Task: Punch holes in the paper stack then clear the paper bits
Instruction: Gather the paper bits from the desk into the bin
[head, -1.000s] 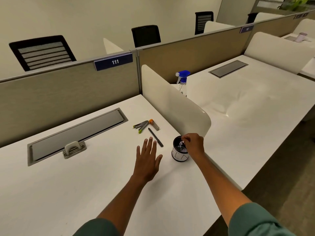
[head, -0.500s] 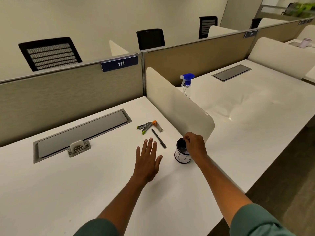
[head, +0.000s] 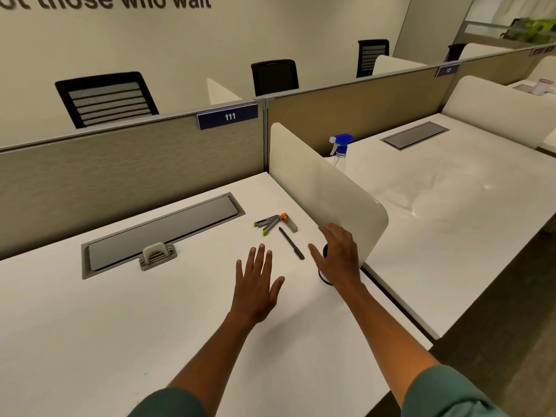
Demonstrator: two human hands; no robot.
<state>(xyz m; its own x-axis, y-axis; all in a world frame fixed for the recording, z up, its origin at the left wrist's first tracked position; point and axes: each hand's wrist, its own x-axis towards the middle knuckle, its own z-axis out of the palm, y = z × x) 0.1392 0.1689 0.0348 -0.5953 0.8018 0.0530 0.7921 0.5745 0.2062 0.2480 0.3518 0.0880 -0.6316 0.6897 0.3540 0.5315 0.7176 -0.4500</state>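
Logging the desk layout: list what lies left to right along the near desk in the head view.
Grey cable tray lid → its latch → left hand, flat → green-tipped stapler cluster → black pen → right hand, open over the mostly hidden cup → white divider.

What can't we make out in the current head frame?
- Small dark cup: almost wholly covered by the right hand; its contents are hidden.
- Whether that hand touches the cup: not visible.
- Paper stack, punch, paper bits: none visible.
- Spray bottle: its lower body is behind the white divider.
- Wall lettering: cut off by the top edge.
- Left hand: unclear whether it rests on the desk or hovers.
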